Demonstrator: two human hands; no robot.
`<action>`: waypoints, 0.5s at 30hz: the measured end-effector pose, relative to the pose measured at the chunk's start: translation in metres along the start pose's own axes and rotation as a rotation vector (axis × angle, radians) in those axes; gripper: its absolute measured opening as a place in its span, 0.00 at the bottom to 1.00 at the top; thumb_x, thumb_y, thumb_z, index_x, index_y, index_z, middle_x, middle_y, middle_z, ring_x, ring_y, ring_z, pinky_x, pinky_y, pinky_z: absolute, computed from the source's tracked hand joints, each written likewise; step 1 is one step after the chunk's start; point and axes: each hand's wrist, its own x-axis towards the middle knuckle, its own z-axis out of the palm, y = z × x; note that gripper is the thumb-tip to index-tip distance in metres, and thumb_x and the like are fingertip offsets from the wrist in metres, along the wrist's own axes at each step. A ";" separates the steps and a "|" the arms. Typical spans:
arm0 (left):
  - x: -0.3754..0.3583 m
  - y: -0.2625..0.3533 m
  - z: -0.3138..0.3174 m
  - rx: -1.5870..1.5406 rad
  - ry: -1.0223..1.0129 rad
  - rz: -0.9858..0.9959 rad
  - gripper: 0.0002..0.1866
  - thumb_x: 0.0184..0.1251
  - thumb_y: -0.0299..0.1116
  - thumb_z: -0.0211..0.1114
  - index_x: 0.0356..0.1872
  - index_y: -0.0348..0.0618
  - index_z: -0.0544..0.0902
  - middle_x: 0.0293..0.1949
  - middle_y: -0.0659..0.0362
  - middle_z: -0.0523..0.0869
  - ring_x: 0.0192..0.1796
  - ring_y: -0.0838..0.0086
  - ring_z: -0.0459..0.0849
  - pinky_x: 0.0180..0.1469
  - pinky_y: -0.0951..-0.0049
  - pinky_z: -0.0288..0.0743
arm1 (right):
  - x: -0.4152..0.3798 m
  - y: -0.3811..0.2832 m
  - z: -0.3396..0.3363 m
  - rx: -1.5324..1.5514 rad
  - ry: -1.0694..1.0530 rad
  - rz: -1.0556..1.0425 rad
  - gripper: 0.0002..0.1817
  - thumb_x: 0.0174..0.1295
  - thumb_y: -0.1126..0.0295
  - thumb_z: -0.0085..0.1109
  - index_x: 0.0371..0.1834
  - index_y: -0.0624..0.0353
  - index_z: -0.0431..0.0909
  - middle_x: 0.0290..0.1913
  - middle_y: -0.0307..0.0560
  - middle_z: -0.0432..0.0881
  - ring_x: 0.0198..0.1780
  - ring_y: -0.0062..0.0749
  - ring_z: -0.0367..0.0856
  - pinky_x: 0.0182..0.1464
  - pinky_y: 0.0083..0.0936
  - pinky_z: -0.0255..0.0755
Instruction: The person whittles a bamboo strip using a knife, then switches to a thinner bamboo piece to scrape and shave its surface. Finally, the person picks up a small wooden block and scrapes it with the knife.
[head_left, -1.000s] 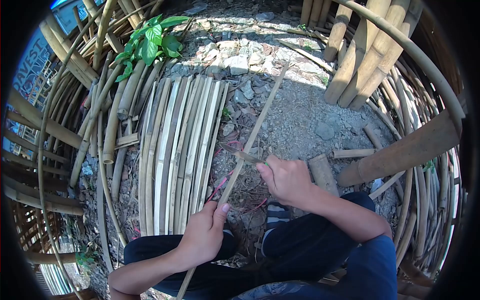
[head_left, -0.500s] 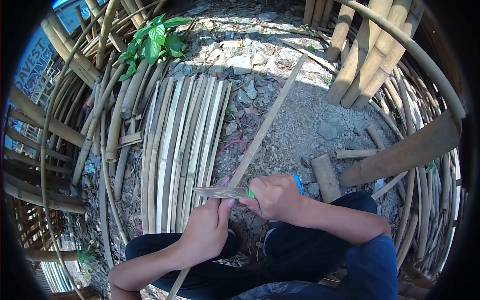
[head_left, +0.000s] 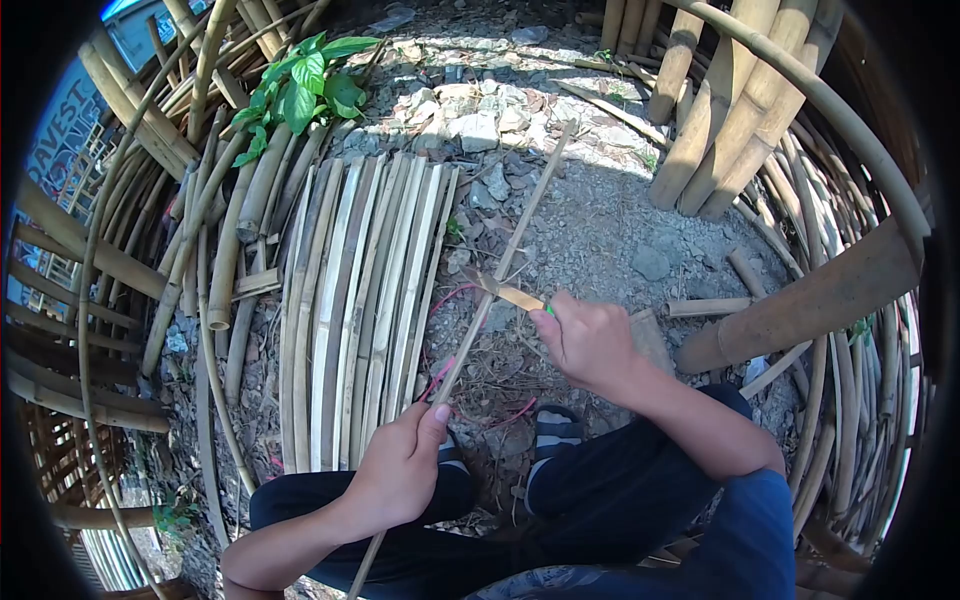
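Note:
My left hand (head_left: pixel 402 462) is closed around a long, thin bamboo strip (head_left: pixel 513 240) that slants from my lap up and away to the right. In my right hand (head_left: pixel 590 345) is a knife (head_left: pixel 518 296) with a green handle, mostly hidden by my fingers. Its blade points left and lies across the strip, well beyond my left hand. To the left, a row of split bamboo strips (head_left: pixel 372 300) lies side by side on the ground.
Bamboo poles (head_left: pixel 735 110) stand at the back right, and a thick bamboo pole (head_left: pixel 800 300) leans in from the right. A leafy plant (head_left: pixel 300 90) grows at the back left. Rocks (head_left: pixel 480 125) and pink string (head_left: pixel 440 375) lie on the ground.
My right hand has moved the knife forward along the strip, away from my left hand. The strip has turned slightly and its far end sits lower and farther left.

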 end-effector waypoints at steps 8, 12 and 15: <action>0.001 0.002 0.007 0.109 -0.031 0.028 0.22 0.84 0.44 0.46 0.38 0.32 0.76 0.25 0.43 0.80 0.31 0.48 0.82 0.36 0.53 0.71 | -0.016 -0.059 0.002 0.225 -0.049 -0.166 0.21 0.70 0.55 0.59 0.24 0.58 0.71 0.17 0.48 0.77 0.16 0.42 0.80 0.18 0.37 0.72; -0.002 0.004 0.007 0.119 -0.007 0.058 0.22 0.84 0.44 0.46 0.38 0.32 0.76 0.24 0.42 0.79 0.30 0.46 0.81 0.35 0.52 0.71 | -0.014 -0.046 0.010 0.184 0.010 -0.181 0.21 0.71 0.55 0.58 0.24 0.59 0.70 0.17 0.49 0.76 0.16 0.45 0.79 0.18 0.39 0.71; -0.006 0.002 0.006 0.105 -0.013 0.021 0.22 0.84 0.44 0.46 0.38 0.33 0.76 0.23 0.43 0.79 0.29 0.45 0.80 0.34 0.53 0.70 | -0.004 -0.026 0.004 0.044 -0.051 -0.003 0.21 0.72 0.55 0.56 0.25 0.58 0.71 0.14 0.49 0.75 0.15 0.46 0.78 0.18 0.40 0.70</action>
